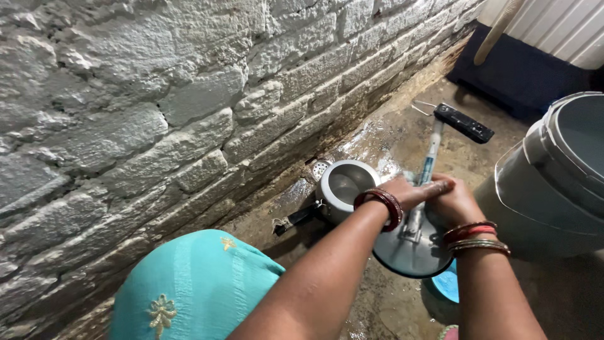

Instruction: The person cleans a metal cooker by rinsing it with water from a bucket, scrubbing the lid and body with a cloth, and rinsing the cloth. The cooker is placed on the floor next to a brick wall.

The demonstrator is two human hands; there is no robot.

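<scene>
the light is soft and fairly dim, strongest on the whitewashed brick wall (157, 107) at left, whose raised faces are bright and whose joints are dark. the wet floor (390, 135) gives pale glare by the wall's foot. the far right corner falls into deep shadow. the metal lid (409, 252) shows a dull sheen. focus is fair at centre; the near forearms are soft, and the wall's courses bend towards the edges.
</scene>
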